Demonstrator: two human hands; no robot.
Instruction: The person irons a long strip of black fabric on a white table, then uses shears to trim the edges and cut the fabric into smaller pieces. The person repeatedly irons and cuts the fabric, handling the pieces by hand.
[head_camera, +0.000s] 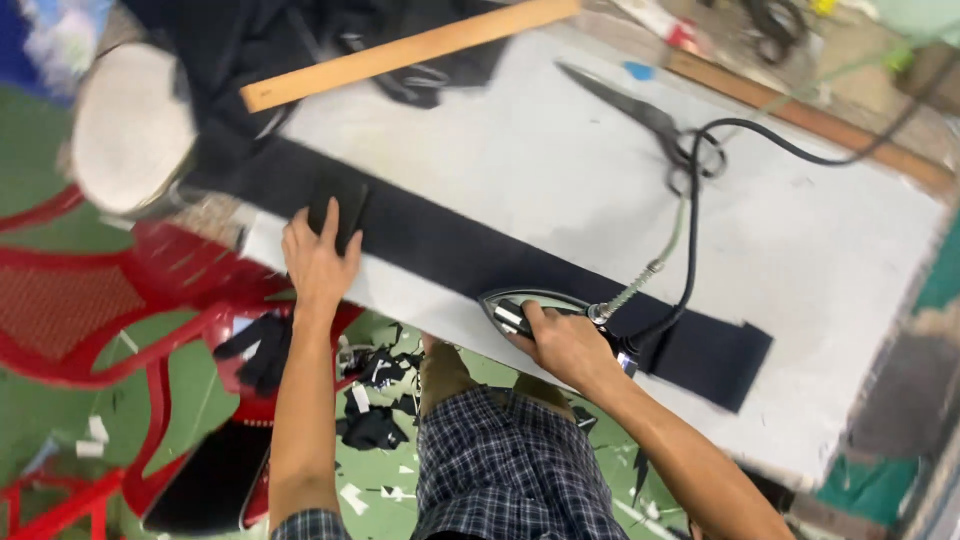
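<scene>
A long black fabric strip lies along the near edge of a grey padded table. My left hand presses flat on the strip's left part, fingers spread over a folded black piece. My right hand grips the handle of a flat iron that rests on the strip, with its tip pointing left. The iron's black cord and a spring-wrapped hose run up from its back end.
Large scissors lie at the table's far side, next to the cord loop. A wooden ruler rests across piled black cloth at the far left. Red plastic chairs stand to my left; fabric scraps litter the green floor.
</scene>
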